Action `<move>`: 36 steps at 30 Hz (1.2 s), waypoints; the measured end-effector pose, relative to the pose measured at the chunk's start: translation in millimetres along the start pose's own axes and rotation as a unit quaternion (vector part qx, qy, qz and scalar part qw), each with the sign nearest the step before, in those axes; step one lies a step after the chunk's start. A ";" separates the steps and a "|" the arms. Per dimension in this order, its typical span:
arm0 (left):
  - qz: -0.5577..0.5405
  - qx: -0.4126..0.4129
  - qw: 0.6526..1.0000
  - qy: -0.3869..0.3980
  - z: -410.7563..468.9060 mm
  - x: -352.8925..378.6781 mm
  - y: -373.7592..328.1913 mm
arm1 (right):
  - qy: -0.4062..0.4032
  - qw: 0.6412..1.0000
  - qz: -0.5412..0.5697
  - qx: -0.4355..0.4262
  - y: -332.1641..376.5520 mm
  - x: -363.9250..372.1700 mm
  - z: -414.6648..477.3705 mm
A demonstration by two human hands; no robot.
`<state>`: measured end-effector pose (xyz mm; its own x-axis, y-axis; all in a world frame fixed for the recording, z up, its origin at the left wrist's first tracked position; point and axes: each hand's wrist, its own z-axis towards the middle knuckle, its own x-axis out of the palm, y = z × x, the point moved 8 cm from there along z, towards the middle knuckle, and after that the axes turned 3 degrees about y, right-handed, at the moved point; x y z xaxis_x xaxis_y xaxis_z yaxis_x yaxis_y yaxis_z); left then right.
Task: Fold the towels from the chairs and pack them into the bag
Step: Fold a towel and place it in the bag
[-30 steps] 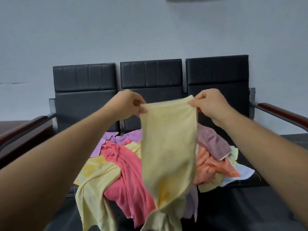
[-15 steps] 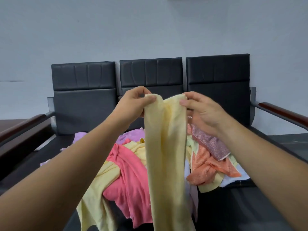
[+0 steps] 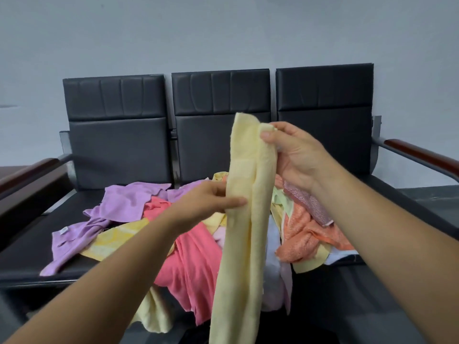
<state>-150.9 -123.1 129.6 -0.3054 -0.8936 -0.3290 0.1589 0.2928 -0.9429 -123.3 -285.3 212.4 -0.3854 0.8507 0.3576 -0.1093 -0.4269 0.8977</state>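
Three joined black chairs [image 3: 119,150] carry a heap of towels [image 3: 116,239]: purple towel [image 3: 129,202] at nine o'clock, pink towel [image 3: 196,259] at its centre, orange towel [image 3: 303,234] at three o'clock.

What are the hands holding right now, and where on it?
The pale yellow towel, hanging folded lengthwise. The right hand pinches its top end; the left hand grips its left edge a little lower down.

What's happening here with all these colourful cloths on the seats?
A person is folding a pale yellow towel, held up and doubled lengthwise. The right hand pinches its top edge and the left hand grips it partway down. Below, a heap of unfolded towels, pink, purple, orange and yellow, lies on the black chairs, so most of the folding is not yet done.
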 end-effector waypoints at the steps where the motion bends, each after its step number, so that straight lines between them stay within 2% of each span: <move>1: 0.024 -0.013 1.000 0.010 -1.4 3.1 13.7 | 0.003 1.000 0.010 0.002 3.5 -2.0 0.5; 3: -0.005 -0.016 1.000 0.011 -3.2 6.3 31.2 | 0.005 1.000 -0.005 0.017 2.9 -7.6 1.7; 6: -0.157 -0.006 0.987 0.015 -5.9 16.5 38.6 | -0.057 0.992 -0.098 0.055 -18.1 -30.8 4.6; 8: -0.261 -0.007 0.965 0.016 -7.0 24.6 38.5 | -0.114 0.986 -0.073 0.092 -43.0 -50.6 4.1; 9: -0.296 -0.002 0.955 0.010 -7.1 27.4 37.3 | -0.118 0.985 -0.044 0.119 -58.0 -55.4 1.9; 14: -0.397 -0.008 0.914 -0.079 -4.7 22.6 51.2 | -0.021 0.964 0.057 0.260 -135.2 -54.9 -26.7; 16: -0.407 -0.011 0.909 -0.093 -5.0 20.6 61.6 | 0.014 0.952 0.058 0.300 -154.1 -53.1 -43.5; 18: -0.411 0.001 0.907 -0.092 -5.7 19.1 70.2 | 0.038 0.951 0.035 0.305 -161.8 -52.3 -55.7; 23: -0.341 0.020 0.933 -0.111 -21.9 3.3 88.4 | -0.036 0.973 -0.065 0.218 -164.4 -83.6 -58.7; 26: -0.192 0.007 0.974 -0.117 -27.3 -6.5 95.4 | -0.064 0.982 -0.107 0.144 -158.1 -87.8 -57.1; 28: -0.084 0.001 0.988 -0.126 -27.8 -11.5 92.0 | -0.070 0.983 -0.122 0.121 -153.2 -84.5 -54.7; 31: -0.077 -0.001 0.988 -0.137 -24.6 -15.6 88.6 | -0.082 0.985 -0.057 0.143 -152.0 -80.3 -49.9; 33: -0.149 -0.010 0.978 -0.142 -22.0 -18.5 90.8 | -0.074 0.978 0.054 0.187 -154.9 -74.7 -50.4; 36: -0.296 0.012 0.950 -0.104 -19.7 -14.3 85.8 | -0.036 0.960 0.204 0.189 -149.8 -70.4 -49.3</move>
<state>-151.4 -78.5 52.4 -0.1559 -0.9480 0.2774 0.0403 -0.2867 -0.9572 -125.0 -296.3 40.0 -0.2599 0.6612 0.7037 0.3832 -0.5983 0.7037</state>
